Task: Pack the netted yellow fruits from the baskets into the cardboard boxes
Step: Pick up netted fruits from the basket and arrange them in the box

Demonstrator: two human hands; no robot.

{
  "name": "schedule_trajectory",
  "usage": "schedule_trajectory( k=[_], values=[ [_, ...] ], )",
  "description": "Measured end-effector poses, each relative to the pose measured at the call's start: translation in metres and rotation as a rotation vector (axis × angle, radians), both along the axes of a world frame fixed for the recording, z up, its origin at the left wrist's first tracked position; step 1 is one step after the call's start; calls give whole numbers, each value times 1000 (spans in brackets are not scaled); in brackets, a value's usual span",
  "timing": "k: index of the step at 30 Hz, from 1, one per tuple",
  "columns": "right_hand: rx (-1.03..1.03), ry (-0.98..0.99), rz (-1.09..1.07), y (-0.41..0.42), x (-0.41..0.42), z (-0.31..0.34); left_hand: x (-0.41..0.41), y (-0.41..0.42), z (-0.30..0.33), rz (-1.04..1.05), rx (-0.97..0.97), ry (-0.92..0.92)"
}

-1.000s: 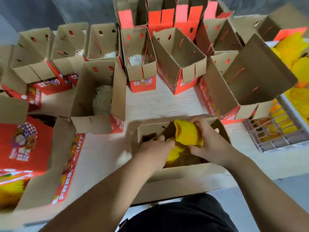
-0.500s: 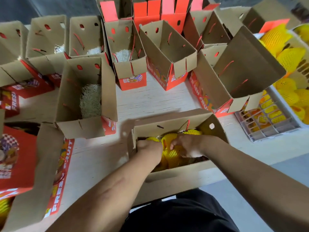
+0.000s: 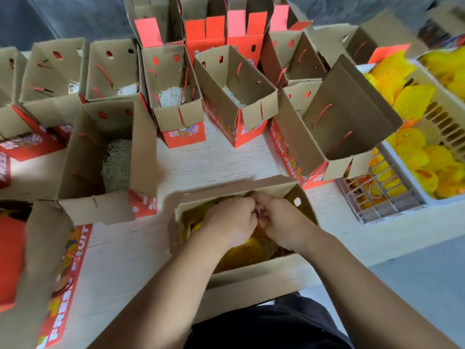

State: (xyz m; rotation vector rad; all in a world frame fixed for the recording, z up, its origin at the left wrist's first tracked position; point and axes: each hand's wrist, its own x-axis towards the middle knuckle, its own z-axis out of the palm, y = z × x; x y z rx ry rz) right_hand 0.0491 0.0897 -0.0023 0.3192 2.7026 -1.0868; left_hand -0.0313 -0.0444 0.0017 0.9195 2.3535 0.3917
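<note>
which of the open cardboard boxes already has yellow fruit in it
The open cardboard box nearest the person, under both hands; netted yellow fruit shows inside. The others show only pale shredded padding.

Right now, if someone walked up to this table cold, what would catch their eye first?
Probably the two hands, left hand and right hand, close together inside the open box at the near edge, over netted yellow fruits. Next, the baskets heaped with bright yellow netted fruit at the right. Behind, rows of open red-and-brown cardboard boxes, several with pale shredded padding in the bottom.
</note>
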Motion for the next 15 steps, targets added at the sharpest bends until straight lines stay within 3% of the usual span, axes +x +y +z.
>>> schedule_trajectory(
  k=[7,11,15],
  values=[
    [-365,382,-481,96,39,52,46,136,34,160,600,-60],
    [-385,444,-609,191,77,61,83,240,34,141,715,-90],
    [-249,414,-655,296,104,46,107,346,19,34,727,-81]
  ],
)
